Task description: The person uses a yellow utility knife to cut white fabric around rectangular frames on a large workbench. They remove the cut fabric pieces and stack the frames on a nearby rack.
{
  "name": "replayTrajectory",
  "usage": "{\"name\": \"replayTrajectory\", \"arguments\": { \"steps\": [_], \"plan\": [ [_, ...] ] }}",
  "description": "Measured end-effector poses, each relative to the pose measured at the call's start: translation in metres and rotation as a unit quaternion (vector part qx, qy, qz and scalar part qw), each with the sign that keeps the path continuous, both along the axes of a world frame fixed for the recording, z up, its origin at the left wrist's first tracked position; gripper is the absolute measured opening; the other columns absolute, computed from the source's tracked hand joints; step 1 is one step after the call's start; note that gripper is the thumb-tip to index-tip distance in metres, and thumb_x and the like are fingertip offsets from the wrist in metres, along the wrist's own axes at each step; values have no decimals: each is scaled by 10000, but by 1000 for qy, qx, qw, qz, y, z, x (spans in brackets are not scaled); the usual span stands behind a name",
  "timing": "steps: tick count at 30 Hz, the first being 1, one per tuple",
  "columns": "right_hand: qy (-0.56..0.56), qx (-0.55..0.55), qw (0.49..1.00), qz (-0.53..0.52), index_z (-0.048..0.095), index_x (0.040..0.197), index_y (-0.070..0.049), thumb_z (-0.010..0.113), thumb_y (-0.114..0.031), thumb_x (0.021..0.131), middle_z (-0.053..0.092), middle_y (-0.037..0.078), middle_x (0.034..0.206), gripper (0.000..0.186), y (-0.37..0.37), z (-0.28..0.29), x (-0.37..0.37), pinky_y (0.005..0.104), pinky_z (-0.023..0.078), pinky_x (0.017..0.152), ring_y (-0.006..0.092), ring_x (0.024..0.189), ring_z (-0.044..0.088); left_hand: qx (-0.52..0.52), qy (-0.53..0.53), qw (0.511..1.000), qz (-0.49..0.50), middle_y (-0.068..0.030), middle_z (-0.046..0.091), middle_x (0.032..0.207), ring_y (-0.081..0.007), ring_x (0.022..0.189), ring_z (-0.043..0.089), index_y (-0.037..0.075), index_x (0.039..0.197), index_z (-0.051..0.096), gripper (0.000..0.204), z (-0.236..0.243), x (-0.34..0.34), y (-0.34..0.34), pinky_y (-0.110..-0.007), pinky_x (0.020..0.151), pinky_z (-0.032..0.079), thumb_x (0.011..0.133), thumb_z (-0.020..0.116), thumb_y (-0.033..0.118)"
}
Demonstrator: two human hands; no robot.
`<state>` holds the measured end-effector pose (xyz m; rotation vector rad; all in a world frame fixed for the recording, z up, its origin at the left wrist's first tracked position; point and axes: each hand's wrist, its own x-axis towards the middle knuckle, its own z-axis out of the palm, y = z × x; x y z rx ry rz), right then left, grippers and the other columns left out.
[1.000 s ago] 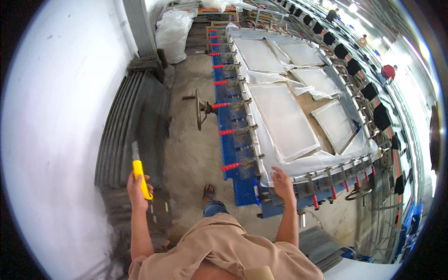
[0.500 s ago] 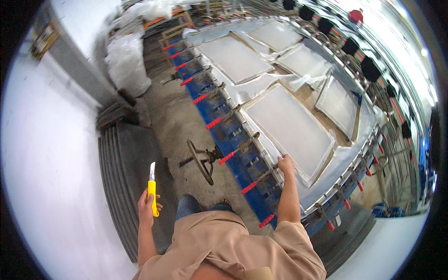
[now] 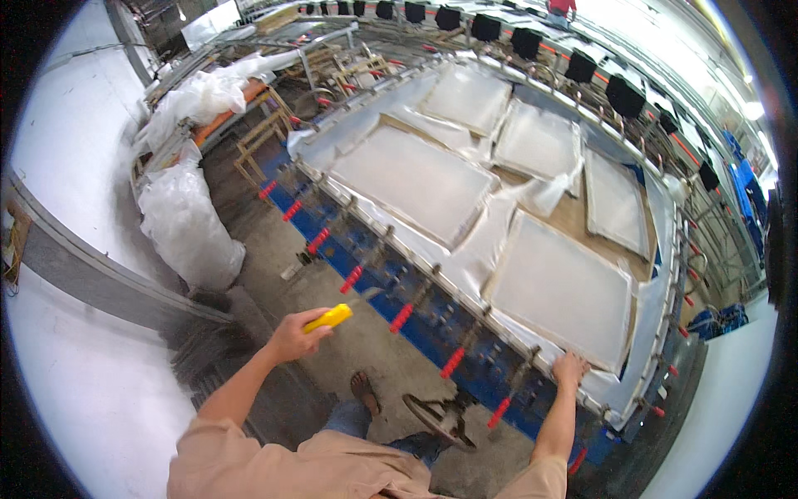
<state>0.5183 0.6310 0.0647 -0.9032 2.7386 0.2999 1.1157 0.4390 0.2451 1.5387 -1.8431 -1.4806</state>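
Observation:
In my left hand is a yellow-handled utility knife, the fingers wrapped round its handle. Its blade points away toward the table edge and is blurred. My right hand rests at the near rim of a large stretching table, its fingers lying over the pale mesh edge by the clamps. Just beyond it lies a framed screen with whitish mesh on it. Loose strips of translucent mesh hang slack between this screen and a second framed screen to its left.
Red-handled clamps line the blue table side. A handwheel juts out below it, near my feet. Left stand a bundle of clear plastic and a grey post. A person in red is far back.
My view has swung left along the table. My left hand has brought the knife closer to the table and tilted it from upright. My right hand stays at the near rim, its fingers now lower.

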Motion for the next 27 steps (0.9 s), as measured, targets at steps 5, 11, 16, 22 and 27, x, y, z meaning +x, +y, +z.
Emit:
{"name": "replayTrajectory", "arguments": {
  "steps": [5, 11, 16, 22, 27],
  "plan": [
    [76, -26, 997, 18, 598, 1278, -118, 551, -356, 883, 583, 169, 1324, 463, 3, -5, 18, 552, 241, 1140, 344, 1334, 428, -94, -4, 968, -233, -50, 684, 816, -85, 578, 597, 102, 1351, 573, 431, 6, -91, -113, -269, 566, 527, 944, 644, 224],
    [86, -5, 995, 56, 603, 1296, -206, 564, -324, 875, 621, 88, 1293, 439, 10, 1, 0, 534, 221, 1163, 293, 1305, 470, -120, -6, 913, -389, -11, 646, 762, -81, 586, 555, 116, 1350, 579, 414, -23, -232, -154, -282, 580, 521, 955, 636, 226],
    [25, 81, 996, 6, 636, 1258, -261, 590, -267, 872, 666, 67, 1216, 388, 7, 19, -22, 562, 245, 1145, 294, 1275, 499, 8, -24, 894, -448, -155, 722, 928, -193, 743, 658, 87, 1316, 605, 389, -46, -330, -149, -347, 705, 512, 954, 631, 228],
    [-20, 19, 999, -28, 698, 1114, -221, 699, -300, 823, 687, 67, 1121, 302, 11, 24, -28, 566, 360, 1028, 270, 1193, 550, -141, -16, 783, -606, -157, 711, 908, -290, 750, 669, 128, 1282, 631, 364, -79, -449, -115, -408, 706, 532, 958, 610, 292],
    [-18, -102, 993, -56, 697, 1051, -156, 707, -277, 810, 686, 96, 1065, 270, 30, 5, -30, 517, 406, 966, 306, 1111, 581, -147, -13, 705, -693, -197, 702, 998, -400, 908, 659, 95, 1197, 668, 327, -145, -531, -68, -471, 803, 522, 917, 631, 259]
  ]
}}
